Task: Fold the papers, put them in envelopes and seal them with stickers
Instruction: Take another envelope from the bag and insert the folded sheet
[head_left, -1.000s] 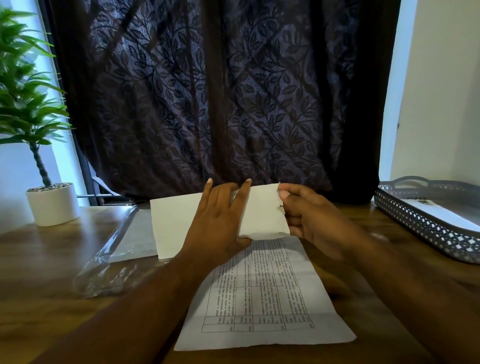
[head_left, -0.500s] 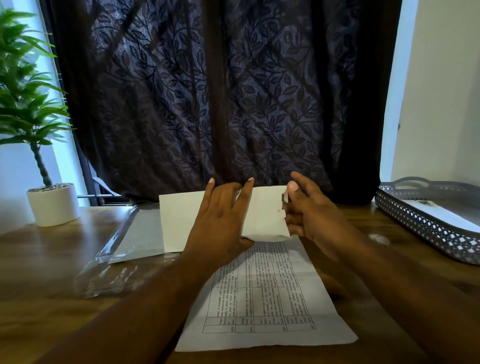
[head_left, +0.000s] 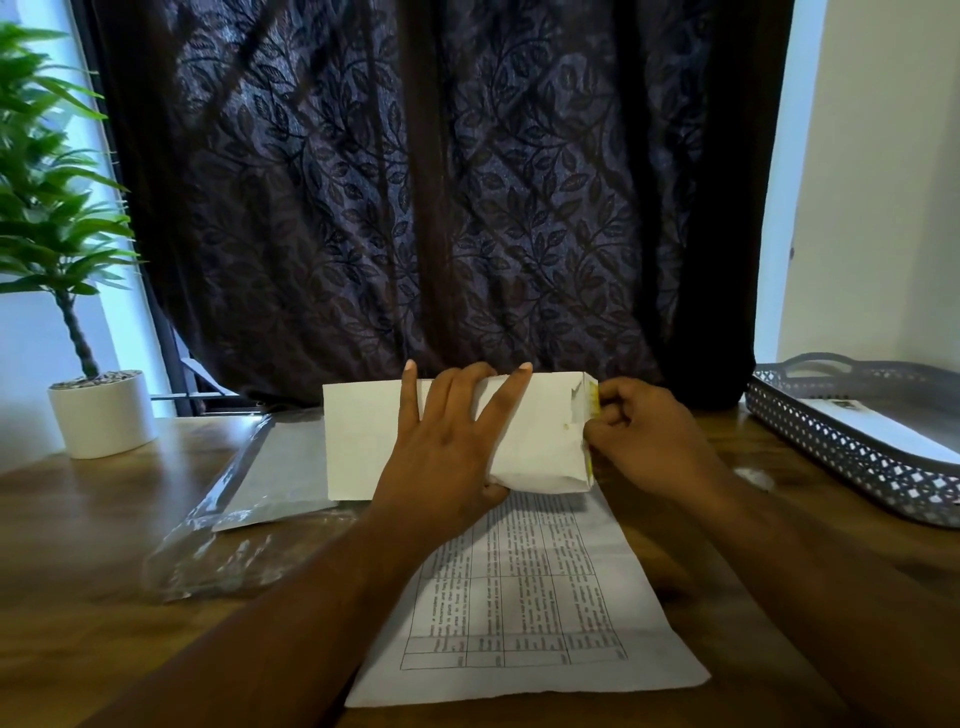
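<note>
A white envelope (head_left: 363, 441) lies across the far middle of the wooden table. My left hand (head_left: 447, 441) rests flat on it with fingers spread. My right hand (head_left: 644, 441) is at the envelope's right end, its fingers curled against the torn-looking flap, where a thin yellow strip (head_left: 592, 400) shows. A printed sheet of paper (head_left: 524, 613) with a table of text lies flat under and in front of both hands.
A clear plastic sleeve (head_left: 244, 519) with a grey sheet lies left of the envelope. A potted green plant (head_left: 98, 410) stands at the far left. A grey perforated tray (head_left: 852, 447) holding a white sheet sits at the right. A dark patterned curtain hangs behind.
The envelope has slid to the right under my left hand. My right hand's fingers have curled in at the flap end, and a yellow strip now shows there.
</note>
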